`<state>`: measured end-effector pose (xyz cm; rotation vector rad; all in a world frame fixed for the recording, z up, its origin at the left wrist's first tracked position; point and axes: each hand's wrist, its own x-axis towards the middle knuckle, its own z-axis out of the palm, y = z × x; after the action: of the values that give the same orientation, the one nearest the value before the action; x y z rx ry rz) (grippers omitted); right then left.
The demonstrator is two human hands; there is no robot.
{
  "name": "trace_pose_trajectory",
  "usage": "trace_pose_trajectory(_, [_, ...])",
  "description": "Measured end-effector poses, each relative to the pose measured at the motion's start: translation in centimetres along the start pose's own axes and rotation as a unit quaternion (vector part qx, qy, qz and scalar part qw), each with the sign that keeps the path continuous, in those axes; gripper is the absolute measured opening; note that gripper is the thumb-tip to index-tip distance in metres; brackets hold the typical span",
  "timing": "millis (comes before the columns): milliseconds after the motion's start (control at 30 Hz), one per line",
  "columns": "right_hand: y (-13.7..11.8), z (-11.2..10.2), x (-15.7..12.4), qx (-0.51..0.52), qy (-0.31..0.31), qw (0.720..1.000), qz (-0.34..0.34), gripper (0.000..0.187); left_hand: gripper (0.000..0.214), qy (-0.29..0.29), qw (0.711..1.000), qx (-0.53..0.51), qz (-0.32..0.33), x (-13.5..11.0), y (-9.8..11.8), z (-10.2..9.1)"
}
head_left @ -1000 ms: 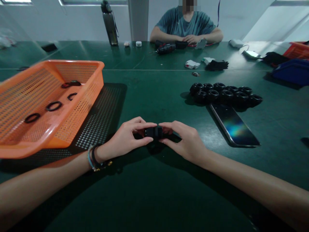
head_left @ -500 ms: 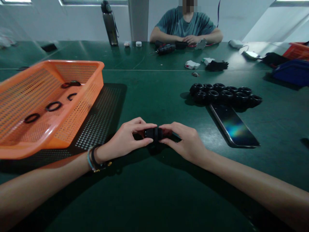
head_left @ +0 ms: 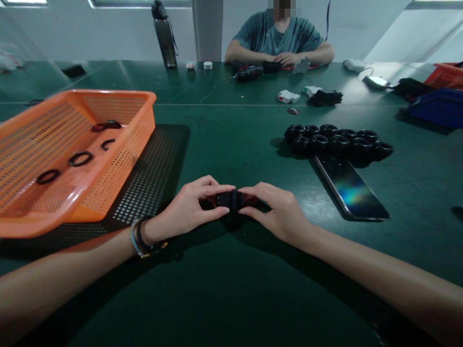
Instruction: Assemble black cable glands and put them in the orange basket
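The left hand [head_left: 191,200] pinches the left end of a small black part [head_left: 234,198] between thumb and fingers, and the right hand [head_left: 282,209] has its thumb and fingers closed on the right end; the part lies between them, low over the near middle of the table [head_left: 231,289]. A good grip here would keep both ends in one line, pressure even and fingertips off the middle band; how the part is joined is too dark to tell. To the left sits an orange basket [head_left: 36,229] with black rings [head_left: 80,158] inside, its right wall standing between them and the left hand. To the right, a phone [head_left: 350,188] lies on the near side of a cluster of black fittings [head_left: 339,142], partly obstructing reach from the near right. On the far side are a drill [head_left: 249,73], a bottle [head_left: 165,41] and a seated person [head_left: 278,33].
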<state>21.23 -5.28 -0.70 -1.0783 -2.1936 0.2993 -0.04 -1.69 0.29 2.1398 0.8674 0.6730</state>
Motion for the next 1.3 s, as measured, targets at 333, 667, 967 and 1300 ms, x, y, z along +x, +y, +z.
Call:
trace_pose_trajectory(333, [0.03,-0.02,0.05,-0.004,-0.003,1.000,-0.002,0.017,0.035,0.003,1.000,0.011,0.008,-0.05,0.02,0.02])
trace_pose_trajectory(667, [0.14,0.08,-0.01,-0.007,-0.007,1.000,-0.001,0.017,0.035,0.004,1.000,0.015,0.003,-0.01,0.04,0.02])
trace_pose_trajectory(967, [0.11,0.07,0.02,-0.013,-0.016,1.000,0.007,0.016,0.035,0.001,1.000,0.020,0.002,-0.03,0.11,-0.03])
trace_pose_trajectory(1300, [-0.07,-0.07,0.08,-0.011,-0.016,1.000,0.011,0.018,0.034,0.007,1.000,0.018,0.002,0.04,0.16,-0.07])
